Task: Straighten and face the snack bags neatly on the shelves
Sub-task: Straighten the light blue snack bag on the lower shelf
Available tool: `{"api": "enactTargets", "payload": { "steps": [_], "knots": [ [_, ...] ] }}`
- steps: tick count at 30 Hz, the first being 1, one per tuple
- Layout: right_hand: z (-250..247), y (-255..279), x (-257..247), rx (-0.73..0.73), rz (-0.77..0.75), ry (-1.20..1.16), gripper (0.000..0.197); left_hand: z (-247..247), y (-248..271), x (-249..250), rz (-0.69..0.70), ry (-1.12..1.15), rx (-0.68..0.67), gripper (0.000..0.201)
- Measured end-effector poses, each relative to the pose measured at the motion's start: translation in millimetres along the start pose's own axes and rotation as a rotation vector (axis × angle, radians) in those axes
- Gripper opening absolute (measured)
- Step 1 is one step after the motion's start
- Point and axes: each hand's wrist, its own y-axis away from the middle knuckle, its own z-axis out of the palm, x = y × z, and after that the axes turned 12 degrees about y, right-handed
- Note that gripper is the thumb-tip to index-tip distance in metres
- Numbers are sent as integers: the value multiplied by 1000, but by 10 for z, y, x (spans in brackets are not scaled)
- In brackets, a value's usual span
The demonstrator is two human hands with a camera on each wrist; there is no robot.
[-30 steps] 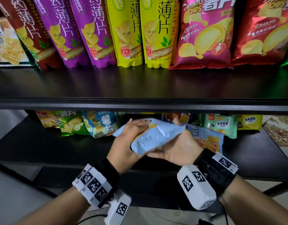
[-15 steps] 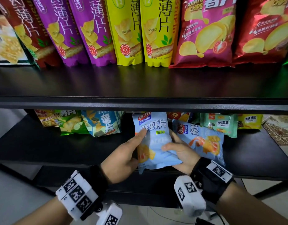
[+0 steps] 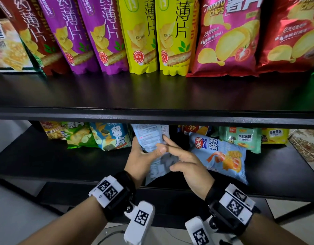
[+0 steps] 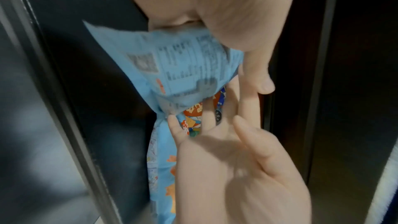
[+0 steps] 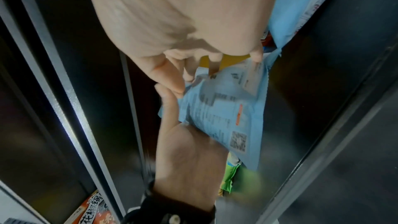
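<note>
L hand grips blue snack bag, back side facing me; R hand fingers straight, touching bag, lower shelf.

Held bag stands on lower shelf, between neighbouring bags.

Both forearms reach forward, each wrist wearing a black band with white marker blocks. Left hand palm turned toward right, thumb across the front of a light blue bag and fingers behind it, gripping its left side. Right hand back up, index and middle fingers stretched out straight toward left, touching the bag's face near the left thumb, other fingers loosely bent; in the wrist views the two hands nearly meet at the bag.
</note>
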Motion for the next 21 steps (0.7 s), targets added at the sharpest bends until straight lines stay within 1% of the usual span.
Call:
{"api": "enactTargets", "payload": {
  "steps": [2, 4, 6, 7, 8, 9, 12, 13, 14, 15, 16, 17, 18, 19, 20, 21],
  "knots": [
    [-31, -8, -20, 10, 19, -1, 65, -31, -61, -10, 24, -7, 14, 62],
    [-111, -26, -35, 99, 68, 56, 64, -96, -88, -26, 3, -5, -6, 52],
    [-199, -54, -15, 199, 151, 149, 57, -165, -99, -17, -47, 31, -7, 51],
    [-234, -67, -1, 212, 207, 205, 57, -201, -102, -17, -84, 66, -18, 51],
    [-264, -78, 14, 187, 258, 238, 61, -229, -100, -15, -130, 104, -38, 49],
    [-293, -93, 39, 138, 303, 195, 64, -251, -96, -17, -177, 133, -58, 49],
    [-252, -105, 74, -79, 399, -203, 56, -281, -71, -43, -280, 176, -103, 51],
    [-208, -115, 91, -108, 399, -285, 52, -270, -61, -62, -294, 178, -98, 52],
    [-169, -134, 119, -98, 381, -289, 49, -253, -61, -79, -293, 164, -67, 56],
    [-132, -160, 162, -51, 358, -247, 47, -227, -65, -90, -267, 117, -8, 63],
    [-101, -181, 206, 25, 340, -163, 46, -205, -68, -95, -211, 13, 67, 71],
    [-74, -204, 244, 117, 338, -50, 46, -188, -68, -94, -127, -132, 136, 77],
    [-54, -221, 273, 202, 340, 71, 47, -173, -57, -86, -34, -294, 159, 82],
    [-31, -234, 292, 263, 330, 190, 49, -154, -41, -83, 47, -416, 124, 84],
    [-4, -239, 303, 294, 298, 287, 52, -126, -18, -88, 96, -487, 54, 85],
    [29, -242, 295, 300, 254, 357, 58, -91, 5, -100, 113, -493, -19, 86]
  ]
}}
